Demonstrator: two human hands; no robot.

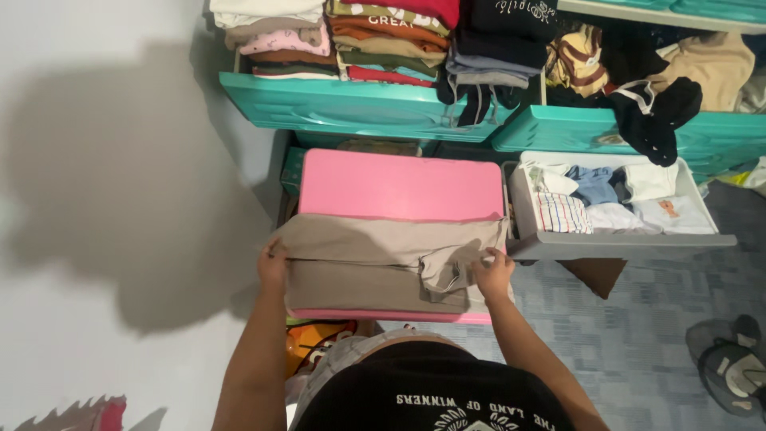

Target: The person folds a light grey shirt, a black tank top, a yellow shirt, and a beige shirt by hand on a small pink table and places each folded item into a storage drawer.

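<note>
The left hand [273, 259] pinches the left edge of a folded beige garment [383, 263], and the right hand [493, 271] has its grip pressed together on the right edge. The garment lies across the near edge of a pink board [399, 187]. Just right stands an open grey drawer [622, 243] of folded clothes, and behind are teal drawers [351, 112] stacked with more.

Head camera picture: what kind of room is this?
Probably a bedroom or clothes corner at home: teal drawers full of folded clothes, a grey drawer of small garments, and both hands folding a beige garment on a pink board.
</note>
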